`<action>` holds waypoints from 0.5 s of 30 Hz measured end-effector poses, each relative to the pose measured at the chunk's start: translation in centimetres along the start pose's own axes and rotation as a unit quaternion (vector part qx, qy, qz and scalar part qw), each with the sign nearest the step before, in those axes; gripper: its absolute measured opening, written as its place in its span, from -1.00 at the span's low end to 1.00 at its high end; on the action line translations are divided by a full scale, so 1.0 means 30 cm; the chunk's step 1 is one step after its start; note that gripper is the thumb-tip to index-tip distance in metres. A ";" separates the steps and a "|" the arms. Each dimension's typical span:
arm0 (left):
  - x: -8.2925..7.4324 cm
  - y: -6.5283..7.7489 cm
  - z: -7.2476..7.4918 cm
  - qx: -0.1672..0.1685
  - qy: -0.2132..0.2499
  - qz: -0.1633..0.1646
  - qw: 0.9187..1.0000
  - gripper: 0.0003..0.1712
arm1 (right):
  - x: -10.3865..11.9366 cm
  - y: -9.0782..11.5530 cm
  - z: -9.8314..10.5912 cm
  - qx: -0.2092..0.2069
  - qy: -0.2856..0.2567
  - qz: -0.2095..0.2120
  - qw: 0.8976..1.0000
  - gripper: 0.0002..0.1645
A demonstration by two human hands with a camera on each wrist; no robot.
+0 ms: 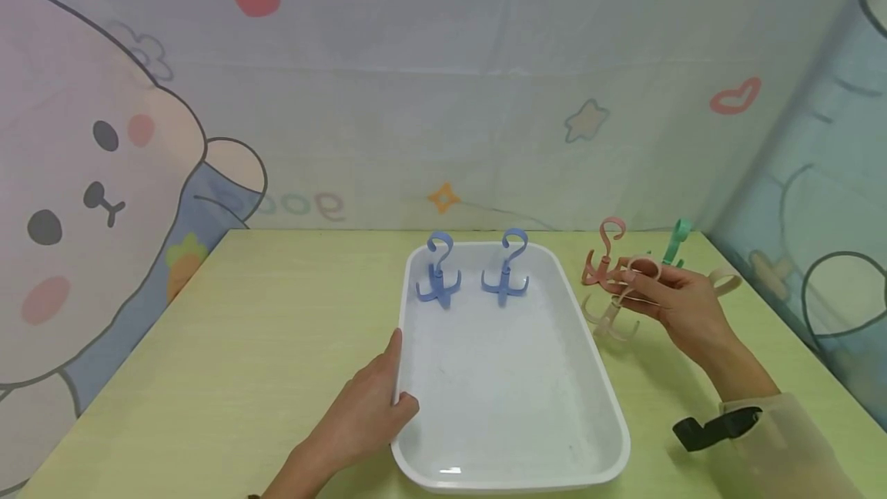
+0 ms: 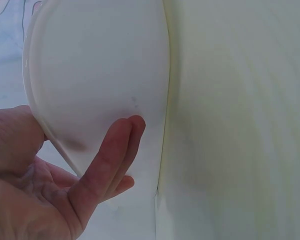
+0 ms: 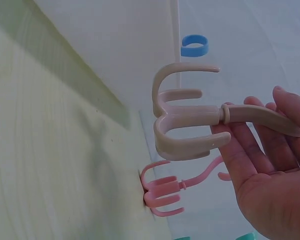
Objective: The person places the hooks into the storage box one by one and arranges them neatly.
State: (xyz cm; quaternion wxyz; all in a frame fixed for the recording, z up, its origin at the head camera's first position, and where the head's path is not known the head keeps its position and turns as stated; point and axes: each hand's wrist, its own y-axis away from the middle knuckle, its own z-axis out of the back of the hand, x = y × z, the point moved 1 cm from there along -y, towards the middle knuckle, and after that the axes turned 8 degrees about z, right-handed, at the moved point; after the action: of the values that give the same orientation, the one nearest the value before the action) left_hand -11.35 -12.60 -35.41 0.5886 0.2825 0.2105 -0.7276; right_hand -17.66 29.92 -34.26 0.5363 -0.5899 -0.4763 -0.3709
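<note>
Head view: white tray [image 1: 513, 383] on desk [image 1: 277, 345], side rim pinched by left hand [image 1: 370, 406], apparently for steadiness. Beige hook [image 3: 190, 115]: right hand [image 1: 682, 303] grips its curved top beside the tray, presumably leaving prongs clear.

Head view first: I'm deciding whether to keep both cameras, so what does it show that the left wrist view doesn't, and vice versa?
Only the head view shows the right hand holding a beige hook, the pink hook, the green hook and two blue hooks inside the white tray.

Only the left wrist view shows the palm side of the left hand and the tray's outer wall beside it.

Both share that hand, the tray, the table and the patterned cloth.
</note>
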 end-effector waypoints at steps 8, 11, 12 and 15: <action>0.004 0.000 -0.002 -0.002 -0.002 0.002 1.000 0.03 | 0.036 -0.007 -0.030 0.000 0.009 -0.005 1.000 -0.79; 0.003 0.000 -0.002 -0.002 -0.003 0.004 1.000 0.03 | 0.052 -0.009 -0.035 -0.008 0.024 0.002 1.000 -0.80; 0.003 0.000 -0.002 -0.003 -0.005 0.005 1.000 0.03 | 0.057 -0.009 -0.036 -0.012 0.026 0.004 1.000 -0.80; 0.001 0.000 -0.002 -0.002 -0.006 0.007 1.000 0.03 | 0.073 -0.011 -0.040 -0.017 0.034 0.009 0.999 -0.82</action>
State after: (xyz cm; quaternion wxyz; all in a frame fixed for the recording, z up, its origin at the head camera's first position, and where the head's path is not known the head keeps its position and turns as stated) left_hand -11.33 -12.57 -35.47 0.5953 0.2790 0.2065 -0.7247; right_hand -17.31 29.09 -31.90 0.5453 -0.5905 -0.4457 -0.3941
